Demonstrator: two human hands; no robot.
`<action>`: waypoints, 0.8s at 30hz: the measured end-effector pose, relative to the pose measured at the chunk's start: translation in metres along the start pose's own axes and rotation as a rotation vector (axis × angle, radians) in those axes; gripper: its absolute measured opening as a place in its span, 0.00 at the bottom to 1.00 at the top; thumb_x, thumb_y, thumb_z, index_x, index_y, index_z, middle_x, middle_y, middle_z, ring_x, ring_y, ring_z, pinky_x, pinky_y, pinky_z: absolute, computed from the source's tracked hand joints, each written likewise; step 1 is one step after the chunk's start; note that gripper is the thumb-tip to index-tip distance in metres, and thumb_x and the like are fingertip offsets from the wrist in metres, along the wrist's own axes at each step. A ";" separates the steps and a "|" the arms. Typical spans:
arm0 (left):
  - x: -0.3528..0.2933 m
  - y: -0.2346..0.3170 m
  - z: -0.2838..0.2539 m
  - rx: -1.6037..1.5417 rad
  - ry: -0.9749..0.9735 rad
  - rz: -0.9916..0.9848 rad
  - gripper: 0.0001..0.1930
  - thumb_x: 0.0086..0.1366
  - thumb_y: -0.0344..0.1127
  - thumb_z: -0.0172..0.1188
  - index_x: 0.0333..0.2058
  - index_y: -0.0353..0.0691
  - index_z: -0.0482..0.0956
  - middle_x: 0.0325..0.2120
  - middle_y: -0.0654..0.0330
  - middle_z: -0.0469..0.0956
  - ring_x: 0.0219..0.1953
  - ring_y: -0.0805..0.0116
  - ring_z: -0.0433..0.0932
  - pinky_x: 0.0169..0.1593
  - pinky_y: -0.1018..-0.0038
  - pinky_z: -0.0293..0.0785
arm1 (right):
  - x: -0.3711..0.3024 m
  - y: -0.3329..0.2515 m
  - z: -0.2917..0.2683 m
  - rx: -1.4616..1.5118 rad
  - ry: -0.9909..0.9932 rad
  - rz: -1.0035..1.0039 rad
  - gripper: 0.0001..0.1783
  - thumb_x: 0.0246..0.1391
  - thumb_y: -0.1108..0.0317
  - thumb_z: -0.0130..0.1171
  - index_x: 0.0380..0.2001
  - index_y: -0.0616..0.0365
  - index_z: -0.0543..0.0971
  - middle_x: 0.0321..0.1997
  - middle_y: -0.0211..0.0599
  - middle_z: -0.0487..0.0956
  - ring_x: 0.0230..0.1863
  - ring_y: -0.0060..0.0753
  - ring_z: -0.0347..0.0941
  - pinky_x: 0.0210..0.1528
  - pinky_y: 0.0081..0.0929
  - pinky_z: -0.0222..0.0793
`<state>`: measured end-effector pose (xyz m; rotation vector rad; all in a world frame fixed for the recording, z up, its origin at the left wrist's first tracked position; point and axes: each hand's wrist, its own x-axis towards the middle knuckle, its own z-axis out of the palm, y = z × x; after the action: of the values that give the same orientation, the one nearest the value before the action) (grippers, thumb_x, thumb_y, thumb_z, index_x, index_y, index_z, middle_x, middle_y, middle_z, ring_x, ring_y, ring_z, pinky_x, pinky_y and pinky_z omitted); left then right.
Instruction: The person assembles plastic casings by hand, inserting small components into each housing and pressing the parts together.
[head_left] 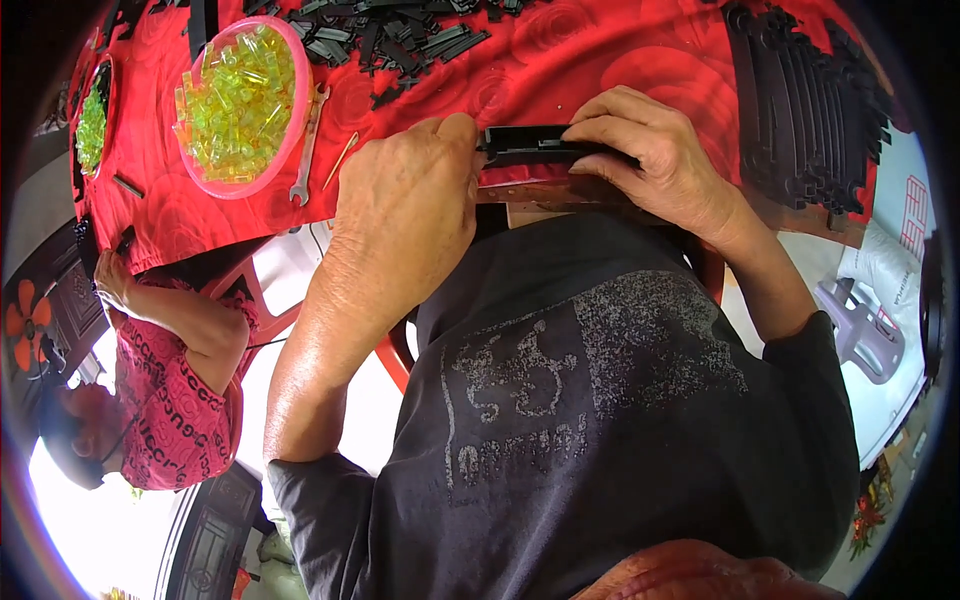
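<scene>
One broad red rose-patterned cloth [640, 62] is covering the table, with a stack of long black plastic strips [800, 110] lying at right and a round pink-rimmed bowl [303, 95] sitting at left. At the near edge, the left hand [405, 190] is curling at one end of a slim black channel-shaped piece [525, 143], its fingertips hidden, its hold impossible to tell; the right hand [655, 150] is pinching the other end, thumb opposing fingers. Two-handed steadying appears to be the step underway, the next move seemingly calling for level, even finger pressure.
</scene>
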<state>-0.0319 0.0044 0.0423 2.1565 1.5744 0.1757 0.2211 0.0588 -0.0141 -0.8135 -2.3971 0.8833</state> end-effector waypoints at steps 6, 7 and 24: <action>0.011 -0.002 -0.002 -0.040 0.079 0.120 0.05 0.62 0.28 0.57 0.34 0.33 0.72 0.24 0.47 0.79 0.29 0.43 0.80 0.33 0.52 0.74 | -0.001 0.002 -0.001 0.057 -0.017 0.038 0.13 0.45 0.72 0.73 0.36 0.63 0.85 0.38 0.37 0.80 0.39 0.37 0.79 0.40 0.31 0.79; 0.011 -0.001 -0.002 -0.040 0.043 0.116 0.05 0.62 0.28 0.57 0.34 0.33 0.72 0.24 0.47 0.79 0.29 0.43 0.80 0.32 0.53 0.74 | -0.001 0.001 -0.001 0.059 -0.022 0.041 0.13 0.45 0.72 0.73 0.36 0.64 0.85 0.38 0.37 0.80 0.38 0.36 0.79 0.39 0.31 0.79; 0.026 0.007 -0.007 0.072 -0.176 0.014 0.11 0.69 0.38 0.58 0.33 0.37 0.74 0.23 0.46 0.77 0.29 0.41 0.79 0.31 0.49 0.71 | 0.001 0.006 0.000 0.052 -0.025 0.024 0.10 0.47 0.71 0.72 0.34 0.61 0.86 0.36 0.34 0.78 0.37 0.34 0.78 0.39 0.32 0.78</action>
<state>-0.0197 0.0290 0.0471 2.1726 1.4873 -0.0659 0.2230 0.0630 -0.0178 -0.8175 -2.3801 0.9657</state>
